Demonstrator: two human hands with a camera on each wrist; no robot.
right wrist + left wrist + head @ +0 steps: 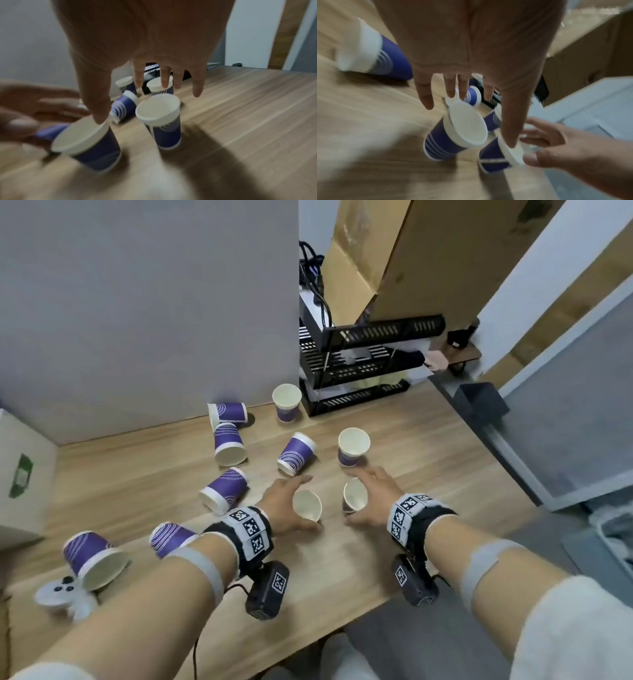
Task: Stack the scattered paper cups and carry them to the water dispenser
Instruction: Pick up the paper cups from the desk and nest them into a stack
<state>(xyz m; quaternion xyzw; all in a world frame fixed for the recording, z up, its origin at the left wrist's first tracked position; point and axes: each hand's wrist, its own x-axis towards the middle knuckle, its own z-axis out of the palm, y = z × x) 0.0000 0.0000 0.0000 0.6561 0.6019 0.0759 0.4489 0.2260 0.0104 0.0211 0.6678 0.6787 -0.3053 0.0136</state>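
Ten purple-and-white paper cups are scattered over the wooden table (pixel 394 419). Near the lower middle of the head view, the left hand (pixel 286 503) reaches with fingers spread wide around a cup (pixel 307 505) that leans toward the camera, thumb and fingers on either side of it; whether they press it cannot be told. Just to its right, the right hand (pixel 375 496) is likewise spread wide around a second cup (pixel 354 496), whose mouth faces up. In the left wrist view these two cups stand side by side, close together. Above the right hand an upright cup (pixel 353 446) stands near the fingertips, and to its left a cup on its side (pixel 296 453) lies above the left hand. More cups lie tipped toward the left of the frame. A black wire rack (pixel 359 361) stands at the upper middle, against the grey wall (pixel 147 302).
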